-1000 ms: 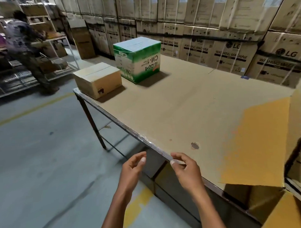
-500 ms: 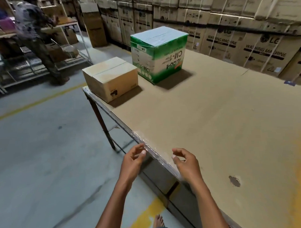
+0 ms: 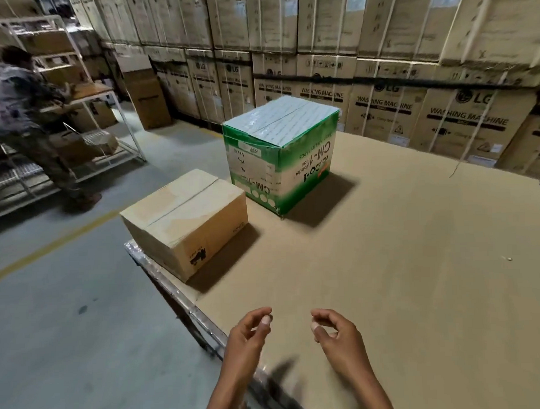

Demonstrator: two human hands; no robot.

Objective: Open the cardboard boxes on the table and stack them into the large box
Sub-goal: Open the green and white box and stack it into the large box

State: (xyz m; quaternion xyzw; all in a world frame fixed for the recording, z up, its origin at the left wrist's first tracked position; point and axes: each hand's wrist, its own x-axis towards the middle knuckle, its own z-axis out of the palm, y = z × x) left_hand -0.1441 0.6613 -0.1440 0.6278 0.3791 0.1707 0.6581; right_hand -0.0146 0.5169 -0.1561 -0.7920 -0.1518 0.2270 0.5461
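Hands empty: our left hand (image 3: 247,339) and right hand (image 3: 336,335) hover loosely curled over the tabletop (image 3: 387,276). Ahead-left, nearer our left hand, sits the closed brown cardboard box (image 3: 185,222), its top seam running away rightward.

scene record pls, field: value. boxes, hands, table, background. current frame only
plain box: brown cardboard box, flaps closed, at the table's left corner
printed box: green and white box, taped shut, behind and right of the plain box, a gap between them
left hand: left hand, fingers loosely curled, no grip on anything, over the table's near edge
right hand: right hand, same, over the table
table: table, cardboard-covered top
background: stacked washing machine cartons; another person at shelving, far left
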